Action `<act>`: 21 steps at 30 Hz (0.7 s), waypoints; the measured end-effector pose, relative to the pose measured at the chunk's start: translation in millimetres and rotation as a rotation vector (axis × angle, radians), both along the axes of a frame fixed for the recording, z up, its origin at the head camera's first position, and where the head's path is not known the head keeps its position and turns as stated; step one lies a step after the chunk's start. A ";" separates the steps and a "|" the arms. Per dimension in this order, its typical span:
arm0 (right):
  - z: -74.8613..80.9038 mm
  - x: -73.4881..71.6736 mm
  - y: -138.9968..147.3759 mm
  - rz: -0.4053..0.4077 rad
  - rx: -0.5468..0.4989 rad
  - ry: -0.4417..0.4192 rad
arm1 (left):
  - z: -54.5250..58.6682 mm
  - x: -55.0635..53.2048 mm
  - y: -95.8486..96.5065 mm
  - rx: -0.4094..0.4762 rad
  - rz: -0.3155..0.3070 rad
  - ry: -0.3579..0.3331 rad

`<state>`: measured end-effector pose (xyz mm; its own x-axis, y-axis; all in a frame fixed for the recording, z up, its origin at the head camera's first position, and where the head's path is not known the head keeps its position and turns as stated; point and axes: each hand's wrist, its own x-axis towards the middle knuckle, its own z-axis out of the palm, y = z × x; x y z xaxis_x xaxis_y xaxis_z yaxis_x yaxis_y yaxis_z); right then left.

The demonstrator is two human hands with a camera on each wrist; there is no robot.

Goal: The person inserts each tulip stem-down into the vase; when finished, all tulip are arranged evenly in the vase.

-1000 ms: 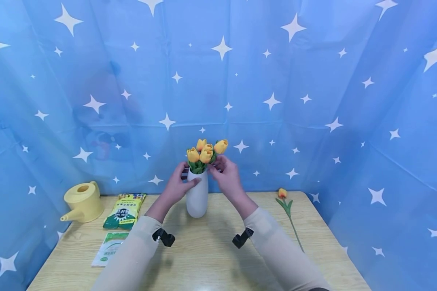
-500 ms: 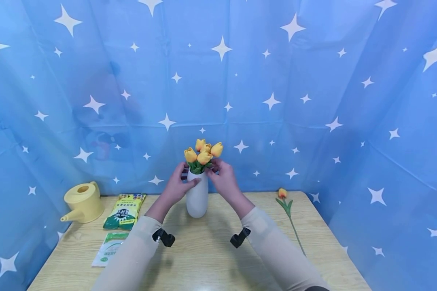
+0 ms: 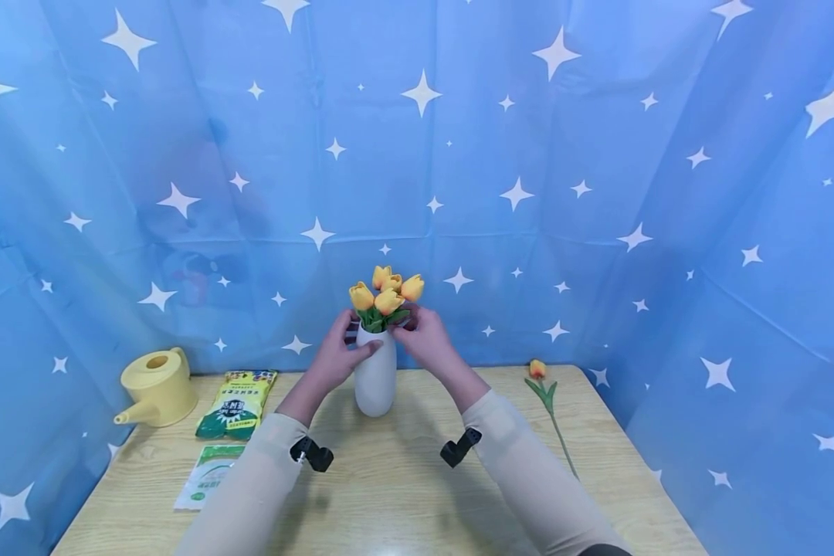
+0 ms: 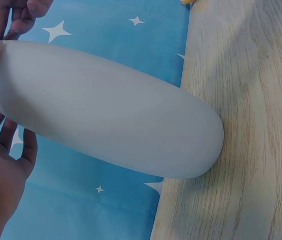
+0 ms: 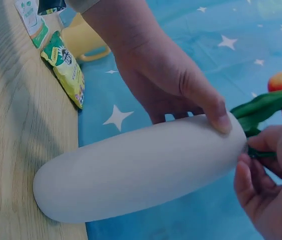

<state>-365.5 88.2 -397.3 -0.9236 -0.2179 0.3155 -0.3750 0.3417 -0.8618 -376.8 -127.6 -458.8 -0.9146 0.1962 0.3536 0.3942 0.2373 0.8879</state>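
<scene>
A tall white vase [image 3: 375,382] stands upright on the table, with several yellow-orange tulips [image 3: 389,300] bunched at its mouth. My left hand [image 3: 335,354] grips the vase just below the rim, thumb in front and fingers round the far side. At the right of the mouth, my right hand [image 3: 427,338] pinches a tulip's green stem or leaf; in the right wrist view its thumb and forefinger meet on the greenery [image 5: 256,150] at the rim. The stems inside the vase are hidden. One loose tulip [image 3: 546,392] lies on the table to the right.
A yellow watering can [image 3: 158,388] stands at the back left of the wooden table [image 3: 389,494]. Beside it lie a yellow-green bag [image 3: 238,403] and a white-green packet [image 3: 205,477], partly behind the left sleeve. A blue star-patterned curtain [image 3: 417,170] hangs behind.
My right hand has moved slightly left and in toward the vase mouth. The rightmost tulip has shifted left and lower, closer to the others. My left hand has kept its grip.
</scene>
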 end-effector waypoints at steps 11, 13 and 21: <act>-4.9 1.5 -3.2 -0.024 -0.134 0.053 | 1.6 1.8 1.2 0.002 0.003 -0.005; -4.7 0.8 -3.1 -0.024 -0.114 0.045 | 0.9 1.5 1.4 0.002 0.005 -0.006; -5.3 -2.4 -1.2 -0.005 -0.081 -0.009 | -0.6 -1.2 1.1 -0.002 0.019 -0.009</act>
